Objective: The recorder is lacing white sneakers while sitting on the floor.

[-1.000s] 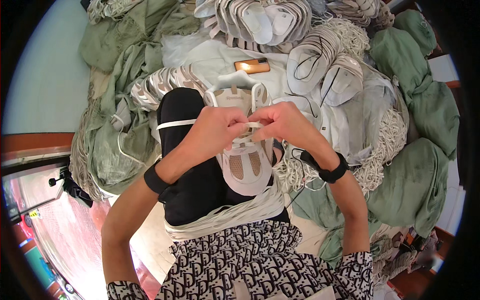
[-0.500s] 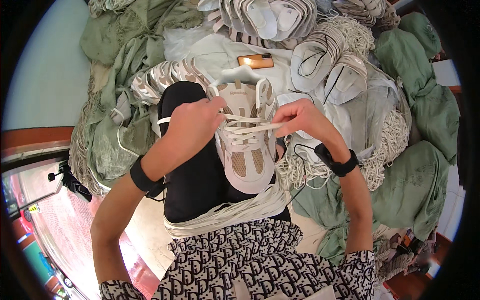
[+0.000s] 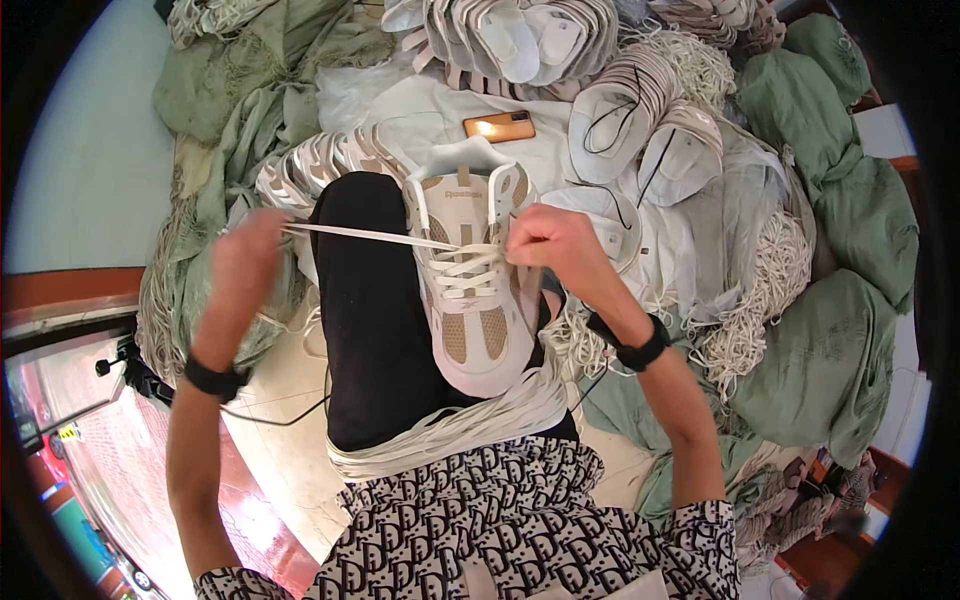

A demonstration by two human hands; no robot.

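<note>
A beige and white sneaker upper (image 3: 484,350) rests on my black-trousered legs (image 3: 365,330), its toe toward me. White lace crosses several times over its tongue. My left hand (image 3: 245,265), smeared by motion, is out to the left with its fingers closed on the end of a taut shoelace (image 3: 365,234) that runs from the upper eyelets. At the right edge of the sneaker, my right hand (image 3: 548,238) is closed with its fingertips against the eyelet row; whether a lace is pinched there is hidden. A thick bundle of white laces (image 3: 450,428) lies across my lap.
Beyond my knees a phone (image 3: 499,126) lies on a white sheet. Stacks of shoe uppers (image 3: 615,115) stand at the back and right. Tangled laces (image 3: 765,290) and green cloth sacks (image 3: 815,370) fill the right side; more green cloth (image 3: 265,130) is at left.
My left hand has swung from the sneaker out to the left, drawing a lace straight. My right hand has shifted slightly left and up to the eyelets.
</note>
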